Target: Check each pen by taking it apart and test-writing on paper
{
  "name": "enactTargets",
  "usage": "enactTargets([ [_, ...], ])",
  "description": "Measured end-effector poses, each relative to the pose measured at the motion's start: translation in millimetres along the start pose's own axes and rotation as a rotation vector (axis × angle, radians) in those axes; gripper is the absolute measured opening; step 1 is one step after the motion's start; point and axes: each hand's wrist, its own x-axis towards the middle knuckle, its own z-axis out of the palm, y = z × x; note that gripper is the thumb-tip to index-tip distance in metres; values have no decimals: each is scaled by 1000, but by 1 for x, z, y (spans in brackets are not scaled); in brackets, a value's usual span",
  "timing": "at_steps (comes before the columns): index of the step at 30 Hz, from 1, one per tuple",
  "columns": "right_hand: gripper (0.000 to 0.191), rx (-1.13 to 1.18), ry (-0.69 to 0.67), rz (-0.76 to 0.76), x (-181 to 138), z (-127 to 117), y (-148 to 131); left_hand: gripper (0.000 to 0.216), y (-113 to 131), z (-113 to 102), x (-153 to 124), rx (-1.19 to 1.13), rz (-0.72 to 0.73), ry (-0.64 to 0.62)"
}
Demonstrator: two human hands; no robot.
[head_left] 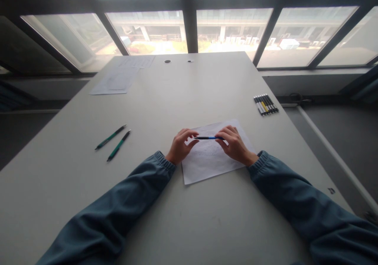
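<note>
A blue and black pen (206,138) is held level above a sheet of white paper (203,172). My right hand (233,143) grips its blue end between thumb and fingers. At the pen's pointed left end, my left hand (181,145) closes thumb and fingertips around the tip. Faint pencil-like marks show on the paper beneath, partly covered by both hands. To the left of my left hand lie two green and black pens, one farther off (110,137) and one nearer (119,145), both slanting.
A row of several pens (266,104), mostly black and white with one yellow, lies near the right edge of the white table (153,225). Loose papers (113,78) rest at the far left corner. Two round holes sit at the back, before the windows. A small dark item (331,191) lies at right.
</note>
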Motion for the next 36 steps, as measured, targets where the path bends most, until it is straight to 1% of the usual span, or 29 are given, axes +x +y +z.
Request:
enactTargets([
  [3, 7, 1, 5, 8, 0, 0, 0, 51, -1, -1, -1, 19, 0, 10],
  [4, 7, 2, 8, 11, 0, 0, 1, 54, -1, -1, -1, 22, -13, 23],
  [8, 9, 6, 17, 17, 0, 0, 1, 37, 0, -2, -1, 20, -113, 39],
  [10, 9, 9, 16, 13, 0, -1, 1, 41, 0, -2, -1, 25, -153, 12],
  [13, 8, 10, 12, 7, -1, 0, 1, 49, 0, -2, 0, 38, -175, -36],
  [16, 8, 8, 4, 8, -1, 1, 2, 51, 0, -2, 0, 17, -169, -51],
  [19, 9, 10, -6, 9, -1, 1, 2, 48, 0, -2, 0, -8, -159, -45],
  [25, 10, 5, -14, 2, -1, 0, 1, 43, 1, -1, 1, 15, -121, -40],
  [36, 10, 3, -4, 13, -2, 1, 3, 16, 2, 0, -1, -31, -66, 30],
])
